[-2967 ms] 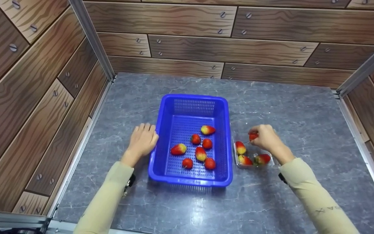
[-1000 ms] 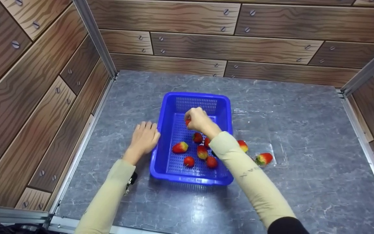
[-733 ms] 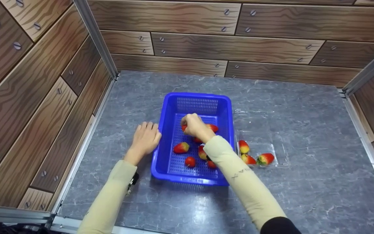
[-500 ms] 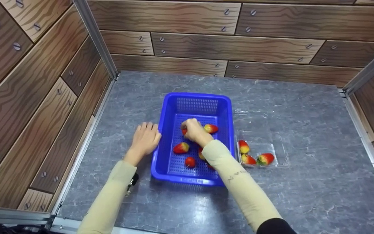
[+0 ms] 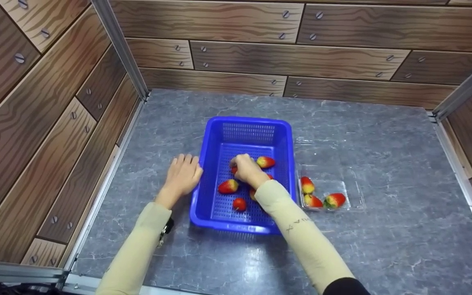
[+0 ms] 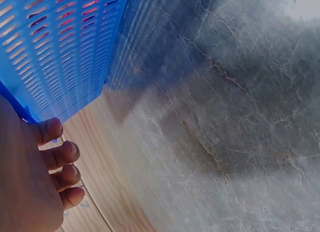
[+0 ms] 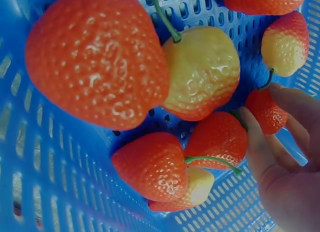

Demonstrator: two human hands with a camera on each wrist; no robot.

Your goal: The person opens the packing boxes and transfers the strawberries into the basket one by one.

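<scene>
My right hand [image 5: 249, 169] is down inside the blue basket [image 5: 242, 227], pinching a strawberry [image 7: 267, 112] between thumb and fingers close over the mesh floor. Around it lie several other red and yellow strawberries [image 5: 228, 187], some hidden under my right forearm. In the right wrist view, a large strawberry [image 7: 97, 59] fills the upper left, and another red one [image 7: 220, 139] sits beside my thumb. My left hand [image 5: 182, 174] rests against the basket's left rim, its fingers loosely bent along the outer side; the left wrist view shows the fingertips [image 6: 67, 154] below the perforated wall.
Right of the basket stands a clear plastic clamshell box [image 5: 352, 192] with its lid folded back, holding 3 strawberries [image 5: 335, 200]. Grey marbled tabletop [image 5: 400, 164] surrounds both. Wood-patterned walls [image 5: 236, 57] with metal corner rails enclose the back and sides.
From over the clamshell box, my right hand has carried the strawberry left into the basket, then lowered slightly and drawn nearer. My left hand has stayed at the rim.
</scene>
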